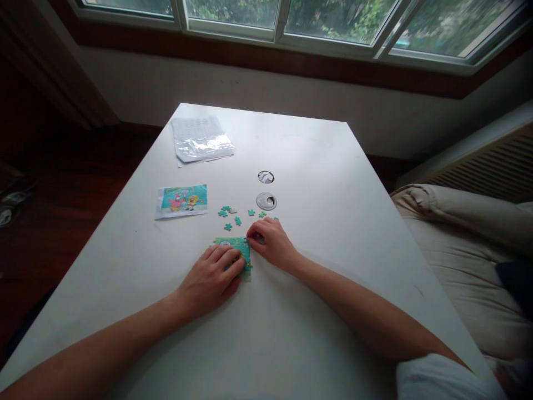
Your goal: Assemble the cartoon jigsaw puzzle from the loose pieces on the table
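Observation:
A partly joined jigsaw puzzle (pixel 245 250), mostly teal, lies on the white table. My left hand (pixel 214 273) rests flat over its left and middle part, fingers spread, hiding much of the picture. At the puzzle's upper right corner, my right hand (pixel 270 241) pinches a small jigsaw piece between thumb and fingertips; most of that piece is hidden. Several loose teal pieces (pixel 237 221) are scattered just beyond the puzzle, some close to my right knuckles. Left of them lies a printed picture sheet (pixel 183 201) with cartoon figures.
A clear plastic sleeve with papers (pixel 202 139) lies at the table's far left. A round hole (pixel 265 177) in the tabletop has a metal disc (pixel 266 201) beside it. A beige cushioned seat (pixel 453 250) stands to the right, and windows (pixel 333 22) are beyond the table.

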{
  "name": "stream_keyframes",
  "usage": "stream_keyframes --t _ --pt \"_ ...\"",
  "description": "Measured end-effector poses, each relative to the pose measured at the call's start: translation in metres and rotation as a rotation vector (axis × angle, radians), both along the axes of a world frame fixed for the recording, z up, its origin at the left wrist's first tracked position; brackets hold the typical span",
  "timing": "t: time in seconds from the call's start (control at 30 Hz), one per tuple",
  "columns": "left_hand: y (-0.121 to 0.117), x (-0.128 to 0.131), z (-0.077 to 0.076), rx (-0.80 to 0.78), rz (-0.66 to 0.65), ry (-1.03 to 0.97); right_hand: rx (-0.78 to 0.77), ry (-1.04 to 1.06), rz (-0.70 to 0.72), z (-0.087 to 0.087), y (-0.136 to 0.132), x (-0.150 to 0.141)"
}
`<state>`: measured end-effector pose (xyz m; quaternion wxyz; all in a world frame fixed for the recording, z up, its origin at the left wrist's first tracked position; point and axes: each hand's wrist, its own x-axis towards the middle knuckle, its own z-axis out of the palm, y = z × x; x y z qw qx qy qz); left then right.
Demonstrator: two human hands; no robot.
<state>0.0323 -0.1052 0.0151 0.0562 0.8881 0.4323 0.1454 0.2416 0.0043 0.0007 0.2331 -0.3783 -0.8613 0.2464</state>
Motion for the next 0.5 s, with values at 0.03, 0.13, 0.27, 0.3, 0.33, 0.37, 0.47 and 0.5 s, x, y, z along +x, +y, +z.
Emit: stream_keyframes --t 0.03,0.13,0.27,0.3,0.33,0.37,0.47,0.5 --pt "0.0000 0.0001 -0.0002 -0.004 0.000 0.005 0.010 -0.010 0.002 -0.0001 0.0000 0.0000" --pt "-0.0002 0.0003 -0.0013 -0.012 0.000 0.017 0.031 -0.035 0.006 0.0005 -0.0003 -0.0001" --pt "-0.0001 0.0004 -0.0026 -0.009 0.002 0.018 0.031 -0.045 0.004 0.0029 -0.0008 -0.0001" --pt "0.0000 0.0004 -0.0026 -0.007 0.002 0.019 0.028 -0.049 0.006 0.0036 -0.0008 0.0001" --pt "0.0000 0.0004 -0.0024 -0.004 0.002 0.020 0.024 -0.054 0.009 0.0044 -0.0008 0.0003" --pt "0.0001 0.0005 -0.0021 -0.003 0.003 0.021 0.020 -0.059 0.014 0.0050 -0.0009 0.0005" --pt "0.0000 0.0007 -0.0005 0.002 0.002 0.017 0.018 -0.078 0.032 0.0061 -0.0013 0.0012" --pt "0.0000 0.0007 0.0000 0.002 0.003 0.014 0.021 -0.086 0.037 0.0061 -0.0015 0.0014"
